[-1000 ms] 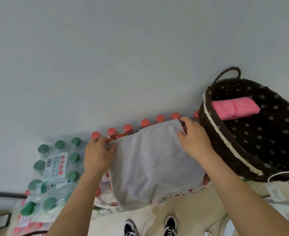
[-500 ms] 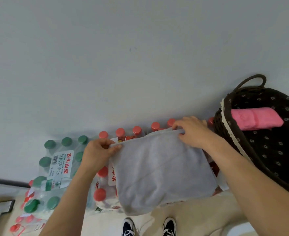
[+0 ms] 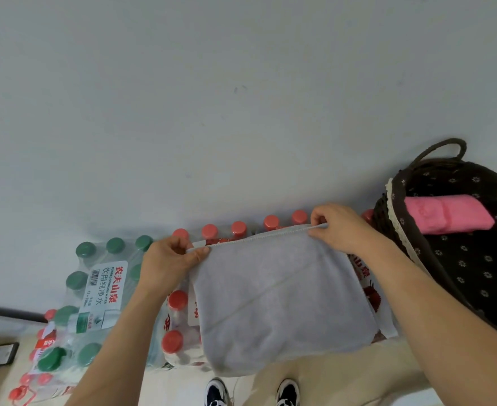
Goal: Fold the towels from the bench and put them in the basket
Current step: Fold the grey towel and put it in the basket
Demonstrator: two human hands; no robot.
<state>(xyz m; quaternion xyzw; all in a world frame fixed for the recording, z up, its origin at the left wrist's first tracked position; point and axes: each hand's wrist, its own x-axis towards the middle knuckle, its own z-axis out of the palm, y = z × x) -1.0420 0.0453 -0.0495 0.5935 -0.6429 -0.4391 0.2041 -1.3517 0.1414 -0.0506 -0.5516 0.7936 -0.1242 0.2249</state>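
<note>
Versus half second back: grey towel (image 3: 279, 297) raised slightly, top hem drawn tauter. Left corner pinched by left hand (image 3: 168, 265), right corner by right hand (image 3: 338, 227), fingers curled. Hanging folded over bottle packs (image 3: 104, 285), beside basket (image 3: 458, 273) holding pink towel (image 3: 446, 213).

Both arms reach forward, bare as far as I can see, and each hand takes one top corner of the grey towel (image 3: 279, 303). The left hand (image 3: 168, 265) pinches the towel's left corner between thumb and curled forefinger, its back turned up. The right hand (image 3: 339, 227) pinches the right corner, a little higher than the left, fingers curled over the hem. The forearms run down either side of the towel.
</note>
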